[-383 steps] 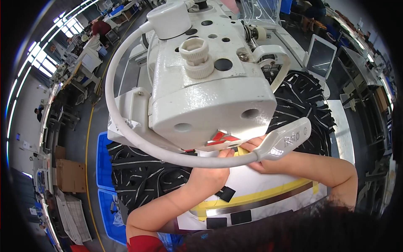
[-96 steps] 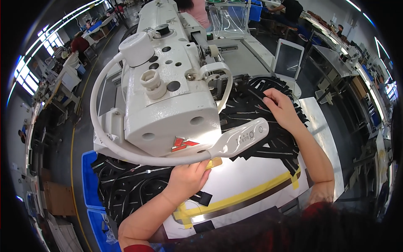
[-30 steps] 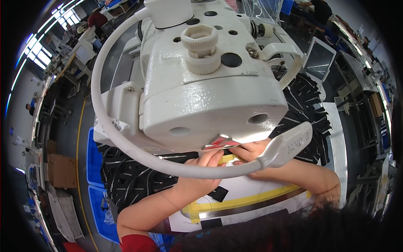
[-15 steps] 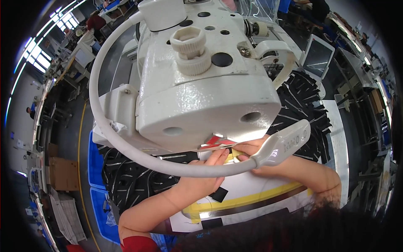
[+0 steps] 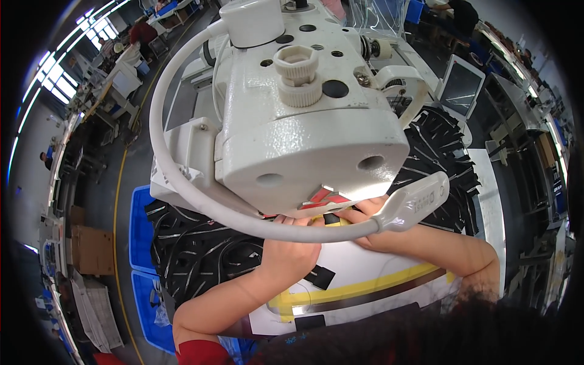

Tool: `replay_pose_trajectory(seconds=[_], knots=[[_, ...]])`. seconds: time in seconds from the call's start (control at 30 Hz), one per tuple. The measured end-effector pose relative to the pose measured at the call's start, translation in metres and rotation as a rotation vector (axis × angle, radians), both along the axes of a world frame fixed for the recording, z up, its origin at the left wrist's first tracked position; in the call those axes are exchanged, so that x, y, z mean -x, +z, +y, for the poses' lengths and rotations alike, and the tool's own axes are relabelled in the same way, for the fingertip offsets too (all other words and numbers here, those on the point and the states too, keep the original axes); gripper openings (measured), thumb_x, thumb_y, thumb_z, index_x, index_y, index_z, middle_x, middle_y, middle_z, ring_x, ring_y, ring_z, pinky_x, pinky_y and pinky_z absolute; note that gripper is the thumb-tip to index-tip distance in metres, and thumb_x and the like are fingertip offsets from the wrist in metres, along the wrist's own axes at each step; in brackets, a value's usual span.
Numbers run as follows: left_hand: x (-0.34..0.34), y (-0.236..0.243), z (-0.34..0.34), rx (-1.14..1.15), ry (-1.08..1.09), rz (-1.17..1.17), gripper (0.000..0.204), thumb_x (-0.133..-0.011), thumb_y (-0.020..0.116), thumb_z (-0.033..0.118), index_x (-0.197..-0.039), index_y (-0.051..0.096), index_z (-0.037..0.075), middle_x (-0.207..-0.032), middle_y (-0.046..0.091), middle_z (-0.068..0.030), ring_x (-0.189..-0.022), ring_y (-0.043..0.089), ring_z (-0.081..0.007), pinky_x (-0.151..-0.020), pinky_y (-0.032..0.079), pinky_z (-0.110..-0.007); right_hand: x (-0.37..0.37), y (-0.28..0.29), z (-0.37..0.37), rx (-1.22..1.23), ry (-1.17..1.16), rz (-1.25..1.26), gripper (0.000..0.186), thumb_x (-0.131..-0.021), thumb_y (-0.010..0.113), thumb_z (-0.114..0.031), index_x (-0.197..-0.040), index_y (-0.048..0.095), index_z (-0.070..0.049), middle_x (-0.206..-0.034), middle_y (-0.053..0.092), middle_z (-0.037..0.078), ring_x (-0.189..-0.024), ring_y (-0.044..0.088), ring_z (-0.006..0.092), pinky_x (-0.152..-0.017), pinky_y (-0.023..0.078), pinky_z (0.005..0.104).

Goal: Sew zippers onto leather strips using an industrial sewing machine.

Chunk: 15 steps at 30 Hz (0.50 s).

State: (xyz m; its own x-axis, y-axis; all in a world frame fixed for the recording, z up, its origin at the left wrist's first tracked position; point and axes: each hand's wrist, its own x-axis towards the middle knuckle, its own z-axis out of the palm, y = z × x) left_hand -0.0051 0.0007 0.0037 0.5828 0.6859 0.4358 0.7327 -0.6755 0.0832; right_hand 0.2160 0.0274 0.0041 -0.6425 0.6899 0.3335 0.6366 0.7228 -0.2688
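A large white sewing-machine head [image 5: 310,140] fills the middle, its white curved cord and switch pod [image 5: 413,201] crossing in front. My left hand [image 5: 292,255] is closed at its lower front, fingertips partly hidden by cord and head. My right hand [image 5: 374,242] reaches beneath the pod, fingers curled beside a small black piece with yellow [image 5: 332,221]; what either hand grips is unclear. Below them lie a white board [image 5: 365,261] with yellow tape [image 5: 389,280] and a black square piece [image 5: 320,277]. Black zipper strips [image 5: 213,255] are piled left and right of the machine.
Blue bins [image 5: 142,231] stand at the left beside cardboard boxes [image 5: 91,249] and a yellow floor line. A screen [image 5: 462,85] is at back right. Co-workers [image 5: 143,33] work at benches along both sides and behind the machine.
About three seconds ago my right hand was out on the right zipper pile; now both hands meet under the head. In the last half second the left fingers drew slightly behind the cord.
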Motion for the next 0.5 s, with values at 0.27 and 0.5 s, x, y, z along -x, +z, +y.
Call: replay_pose_trajectory(seconds=[0.27, 0.5], knots=[[0.006, -0.005, -0.002, 0.052, 0.064, 0.076, 0.029, -0.075, 0.061, 0.010, -0.103, 0.064, 0.007, -0.097, 0.061, -0.0089, -0.090, 0.059, -0.0285, -0.081, 0.046, -0.043, 0.000, -0.002, 0.000, -0.050, -0.019, 0.003, 0.025, -0.073, 0.069, -0.027, -0.093, 0.069, -0.012, -0.094, 0.064, 0.008, -0.074, 0.063, 0.0251, -0.063, 0.050, 0.0380], [-0.002, -0.005, -0.001, -0.085, -0.098, 0.116, 0.023, -0.077, 0.056, 0.009, -0.098, 0.064, 0.005, -0.107, 0.063, -0.0089, -0.077, 0.063, -0.0199, -0.063, 0.051, -0.029, -0.004, -0.010, 0.001, -0.045, 0.035, 0.056, 0.024, -0.082, 0.062, -0.023, -0.101, 0.064, -0.009, -0.091, 0.064, 0.010, -0.080, 0.062, 0.0293, -0.067, 0.049, 0.0425]])
